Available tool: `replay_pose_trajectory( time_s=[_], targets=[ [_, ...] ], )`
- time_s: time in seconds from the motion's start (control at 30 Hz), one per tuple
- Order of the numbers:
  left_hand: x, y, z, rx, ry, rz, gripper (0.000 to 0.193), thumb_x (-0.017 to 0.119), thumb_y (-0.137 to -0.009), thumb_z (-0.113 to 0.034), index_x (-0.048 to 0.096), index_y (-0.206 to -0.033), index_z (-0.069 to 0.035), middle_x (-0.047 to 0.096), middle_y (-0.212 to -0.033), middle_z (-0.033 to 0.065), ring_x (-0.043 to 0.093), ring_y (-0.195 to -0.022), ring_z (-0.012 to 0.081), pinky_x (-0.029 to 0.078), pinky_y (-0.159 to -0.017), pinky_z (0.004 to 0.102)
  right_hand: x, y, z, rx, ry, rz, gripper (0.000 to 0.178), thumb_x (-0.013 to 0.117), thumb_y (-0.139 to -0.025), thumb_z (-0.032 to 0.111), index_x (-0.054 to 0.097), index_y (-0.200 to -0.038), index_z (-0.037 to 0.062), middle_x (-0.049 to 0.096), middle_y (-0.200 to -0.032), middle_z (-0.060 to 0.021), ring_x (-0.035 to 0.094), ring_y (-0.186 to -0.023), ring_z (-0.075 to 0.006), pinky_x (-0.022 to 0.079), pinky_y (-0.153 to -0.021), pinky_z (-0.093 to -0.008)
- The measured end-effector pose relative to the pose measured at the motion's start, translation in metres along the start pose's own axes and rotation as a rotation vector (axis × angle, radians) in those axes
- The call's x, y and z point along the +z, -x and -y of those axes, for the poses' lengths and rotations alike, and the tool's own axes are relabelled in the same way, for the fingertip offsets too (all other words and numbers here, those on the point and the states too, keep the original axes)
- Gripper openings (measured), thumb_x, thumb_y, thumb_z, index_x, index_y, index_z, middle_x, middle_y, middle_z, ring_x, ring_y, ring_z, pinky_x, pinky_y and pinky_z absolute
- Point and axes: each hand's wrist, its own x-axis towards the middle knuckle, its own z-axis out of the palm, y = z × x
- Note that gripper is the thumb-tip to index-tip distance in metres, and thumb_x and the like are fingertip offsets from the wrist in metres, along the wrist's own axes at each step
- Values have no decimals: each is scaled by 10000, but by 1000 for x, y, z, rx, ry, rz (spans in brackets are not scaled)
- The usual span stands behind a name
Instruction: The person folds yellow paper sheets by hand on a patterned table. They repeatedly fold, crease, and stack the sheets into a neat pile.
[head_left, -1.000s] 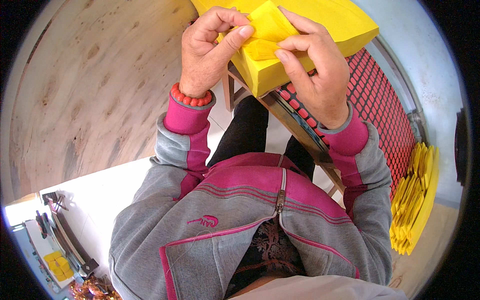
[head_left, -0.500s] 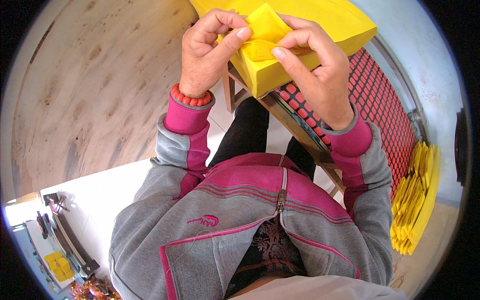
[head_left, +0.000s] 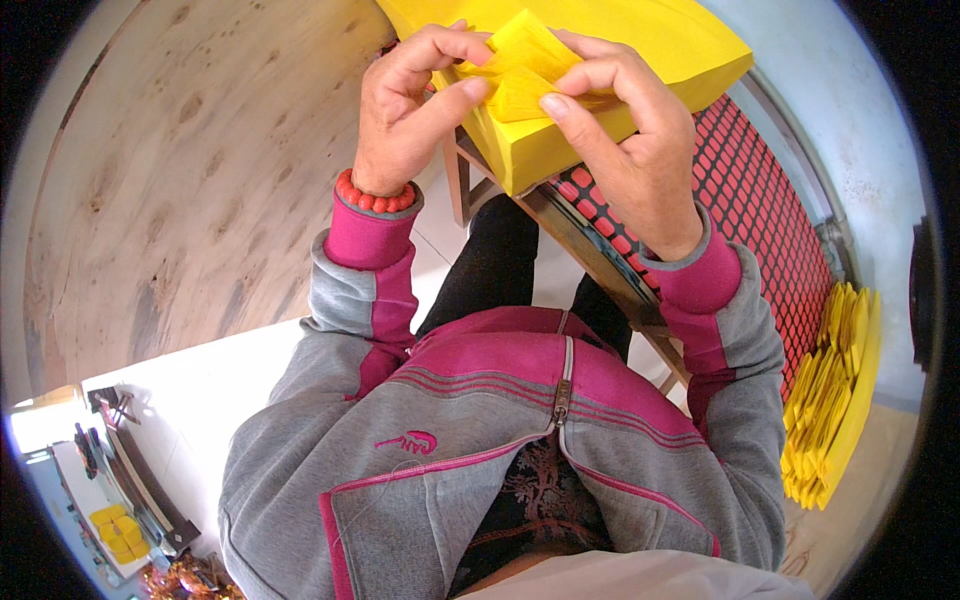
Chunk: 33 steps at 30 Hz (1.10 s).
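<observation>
A folded piece of layered yellow paper (head_left: 525,70) is spread between my hands, its upper flap standing up and a fanned lower fold facing me. My right hand (head_left: 640,130) pinches its right side between thumb and fingers. On the other side, my left hand (head_left: 410,105) has its forefinger at the upper flap and its thumb at the lower fold, with a gap between the two tips. Its other fingers are hidden behind the paper. Right beneath sits a large yellow paper stack or block (head_left: 670,60), with a corner pointing toward me.
A wooden-framed stand with a red-and-black patterned top (head_left: 740,190) supports the yellow block. Several folded yellow pieces (head_left: 828,400) lean at the right by the pale wall (head_left: 860,130). A large plywood board (head_left: 190,190) fills the left. Black-clad legs (head_left: 490,260) are below.
My left thumb and forefinger have moved apart and slightly left, and the folds of the yellow paper are more fanned out. The right hand has hardly moved.
</observation>
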Motion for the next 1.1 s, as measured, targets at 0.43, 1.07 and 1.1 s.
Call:
replay_pose_trajectory(
  time_s=[0.43,1.07,1.1],
  targets=[
    [-2,-3,4,61,-185,3,150,748,-840,-50,707,-984,-35,722,-1039,79,660,-1046,179,423,-1046,361,0,-1,2,-23,42,-4,109,695,-868,50,635,-942,-4,673,-1035,-190,673,-1070,-325,519,-874,-369],
    [-12,-3,25,53,-47,-179,164,709,-907,-14,685,-1067,14,713,-1029,88,669,-958,155,528,-879,277,-23,171,43,596,-447,621,178,662,-926,127,628,-1043,-4,692,-1040,-153,679,-997,-265,517,-866,-331],
    [-13,-4,27,48,-67,-213,166,709,-908,-15,685,-1068,19,713,-1027,94,670,-957,159,527,-874,276,-17,190,29,637,-304,570,187,637,-943,174,629,-1039,14,679,-986,-149,667,-947,-286,514,-841,-358]
  ],
)
